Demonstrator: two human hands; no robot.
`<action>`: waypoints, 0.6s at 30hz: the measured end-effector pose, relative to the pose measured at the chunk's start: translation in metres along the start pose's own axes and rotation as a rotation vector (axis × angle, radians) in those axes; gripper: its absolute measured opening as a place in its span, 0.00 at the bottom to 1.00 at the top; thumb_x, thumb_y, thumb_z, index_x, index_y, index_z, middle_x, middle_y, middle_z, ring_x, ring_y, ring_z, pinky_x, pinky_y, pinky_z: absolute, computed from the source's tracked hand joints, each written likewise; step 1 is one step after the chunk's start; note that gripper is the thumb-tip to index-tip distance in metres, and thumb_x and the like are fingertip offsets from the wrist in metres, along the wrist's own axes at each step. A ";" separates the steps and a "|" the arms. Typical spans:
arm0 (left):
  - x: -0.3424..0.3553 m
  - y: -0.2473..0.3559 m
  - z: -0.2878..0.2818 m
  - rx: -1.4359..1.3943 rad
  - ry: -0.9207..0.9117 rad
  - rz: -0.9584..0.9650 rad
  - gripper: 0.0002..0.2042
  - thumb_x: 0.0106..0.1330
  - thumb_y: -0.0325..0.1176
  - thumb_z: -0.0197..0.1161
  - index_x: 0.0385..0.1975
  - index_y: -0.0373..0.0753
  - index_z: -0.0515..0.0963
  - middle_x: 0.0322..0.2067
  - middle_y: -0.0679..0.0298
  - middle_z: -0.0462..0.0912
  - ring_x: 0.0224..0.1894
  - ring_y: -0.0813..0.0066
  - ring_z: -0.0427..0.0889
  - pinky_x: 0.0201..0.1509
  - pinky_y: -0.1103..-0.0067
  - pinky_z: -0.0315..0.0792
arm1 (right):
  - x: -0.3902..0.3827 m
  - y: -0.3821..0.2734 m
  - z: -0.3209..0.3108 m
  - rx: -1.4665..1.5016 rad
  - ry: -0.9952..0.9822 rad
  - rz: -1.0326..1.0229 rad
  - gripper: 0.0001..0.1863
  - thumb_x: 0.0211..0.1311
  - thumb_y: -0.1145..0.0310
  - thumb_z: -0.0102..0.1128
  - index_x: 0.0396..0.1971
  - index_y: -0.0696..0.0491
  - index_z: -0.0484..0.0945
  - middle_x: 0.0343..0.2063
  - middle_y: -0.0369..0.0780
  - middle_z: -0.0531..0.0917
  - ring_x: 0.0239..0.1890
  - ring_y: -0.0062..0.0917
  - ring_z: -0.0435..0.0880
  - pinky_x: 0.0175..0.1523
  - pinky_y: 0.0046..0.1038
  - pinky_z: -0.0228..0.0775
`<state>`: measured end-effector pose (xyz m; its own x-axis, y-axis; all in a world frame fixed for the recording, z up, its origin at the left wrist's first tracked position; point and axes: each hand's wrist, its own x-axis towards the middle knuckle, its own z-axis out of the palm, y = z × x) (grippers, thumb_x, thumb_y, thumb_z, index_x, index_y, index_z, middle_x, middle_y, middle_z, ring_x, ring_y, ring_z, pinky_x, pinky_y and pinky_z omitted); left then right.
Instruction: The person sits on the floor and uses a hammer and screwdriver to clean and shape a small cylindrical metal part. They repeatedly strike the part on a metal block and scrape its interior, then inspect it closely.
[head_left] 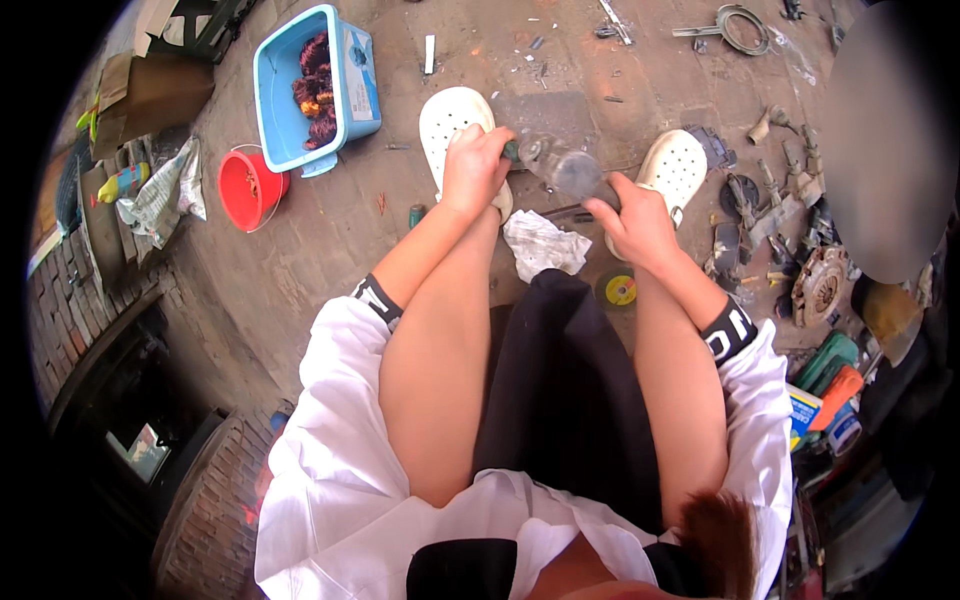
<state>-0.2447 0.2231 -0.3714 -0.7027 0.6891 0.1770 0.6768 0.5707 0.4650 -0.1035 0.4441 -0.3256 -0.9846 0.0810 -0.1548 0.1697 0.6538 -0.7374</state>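
My left hand (477,168) is closed round the dark green end of a blurred, grey, partly see-through bottle-shaped thing (567,170). Its wide round end points toward my right hand (640,228). The right fingers and thumb are pinched together, with a dark edge showing between them; what they hold is too small to name. Below the gap between the hands lies a crumpled white cloth (545,245) on the ground. A round disc with a yellow centre (620,289) is by my right leg. White clogs (452,112) cover my feet, one beside each hand.
At the upper left stand a light blue tub (352,128) with dark reddish bundles inside and a red bucket (238,200). Greasy metal parts, including a round clutch-like plate (820,287), crowd the right. A metal ring with a handle (742,30) lies farther off.
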 end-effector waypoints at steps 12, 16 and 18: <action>0.008 -0.003 -0.029 -0.602 0.265 -0.454 0.06 0.66 0.27 0.64 0.39 0.35 0.79 0.38 0.65 0.85 0.38 0.81 0.81 0.48 0.81 0.74 | -0.001 0.012 -0.016 0.209 0.367 0.239 0.31 0.66 0.43 0.55 0.27 0.62 0.75 0.15 0.46 0.77 0.21 0.41 0.78 0.29 0.34 0.70; 0.012 -0.010 -0.037 -0.651 0.158 -0.451 0.08 0.69 0.26 0.61 0.43 0.33 0.73 0.41 0.60 0.85 0.42 0.81 0.80 0.50 0.82 0.73 | -0.004 0.019 -0.013 0.142 0.289 0.324 0.31 0.63 0.42 0.57 0.26 0.61 0.75 0.14 0.47 0.76 0.21 0.43 0.79 0.29 0.35 0.71; 0.013 -0.012 -0.041 -0.550 0.083 -0.424 0.06 0.69 0.25 0.59 0.43 0.34 0.72 0.42 0.59 0.85 0.44 0.81 0.80 0.51 0.82 0.72 | 0.000 0.030 -0.007 0.043 0.288 0.347 0.30 0.62 0.42 0.58 0.27 0.60 0.76 0.14 0.48 0.77 0.22 0.43 0.80 0.30 0.36 0.72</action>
<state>-0.2708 0.2073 -0.3393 -0.9109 0.4082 -0.0610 0.1470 0.4589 0.8763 -0.0986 0.4688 -0.3431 -0.8393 0.5000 -0.2133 0.4878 0.5198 -0.7013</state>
